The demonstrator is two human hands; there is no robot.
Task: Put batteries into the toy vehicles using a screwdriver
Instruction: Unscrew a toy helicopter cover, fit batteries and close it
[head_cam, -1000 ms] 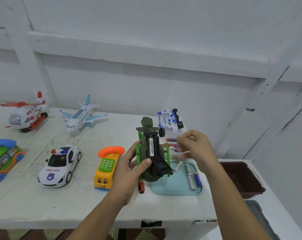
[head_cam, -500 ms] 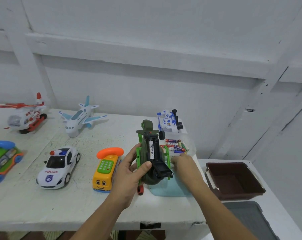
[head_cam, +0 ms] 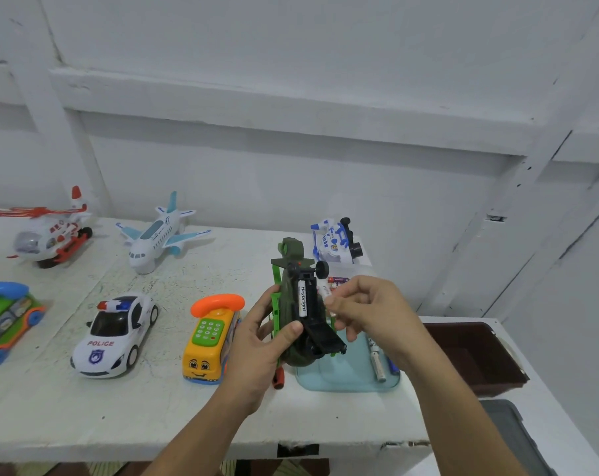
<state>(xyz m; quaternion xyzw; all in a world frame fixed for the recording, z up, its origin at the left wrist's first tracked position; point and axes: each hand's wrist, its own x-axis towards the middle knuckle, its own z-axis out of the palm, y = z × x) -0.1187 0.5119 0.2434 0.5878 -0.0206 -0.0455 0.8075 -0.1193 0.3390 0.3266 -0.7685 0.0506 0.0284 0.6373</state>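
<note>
Fingertips [head_cam: 329, 300] pinch a battery [head_cam: 325, 291] beside the helicopter [head_cam: 292, 314] (left hand [head_cam: 256, 352] gripping).

light: even, soft | shadows: faint | edges: wide-angle bowed

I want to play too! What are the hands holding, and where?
The left hand grips the green toy around its body. The right hand pinches a battery by one end, beside the toy's open compartment.

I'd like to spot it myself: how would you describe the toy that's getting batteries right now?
On the white table, look right of the yellow phone toy. The left hand holds up a dark green toy vehicle, belly showing. Unlike its neighbours, its hatch is open with a white battery inside.
</note>
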